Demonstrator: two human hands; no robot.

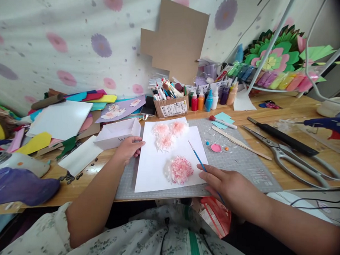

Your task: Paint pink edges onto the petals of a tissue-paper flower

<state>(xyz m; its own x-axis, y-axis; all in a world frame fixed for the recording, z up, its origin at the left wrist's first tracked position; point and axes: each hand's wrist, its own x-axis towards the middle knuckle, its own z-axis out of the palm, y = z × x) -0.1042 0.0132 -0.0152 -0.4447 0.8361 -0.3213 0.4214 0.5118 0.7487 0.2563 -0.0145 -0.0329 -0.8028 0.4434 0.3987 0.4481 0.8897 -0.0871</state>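
A white paper sheet (151,169) lies on the grey cutting mat (227,163) in front of me. Three pale pink, ruffled flowers (164,142) sit in a cluster near its top, and a deeper pink flower (181,169) is below them. My left hand (129,147) pinches the sheet's left edge between thumb and curled fingers. In my right hand (225,181) is a thin blue paintbrush (197,155), its bristle tip pointing up and left, over the sheet's right part.
A white open box (118,133) stands left of the sheet. On the right lie scissors (286,155), a black-handled tool (286,139), a wooden stick (239,142) and a glue gun (326,125). Paint bottles (200,100) and a cardboard pen box (170,106) line the back.
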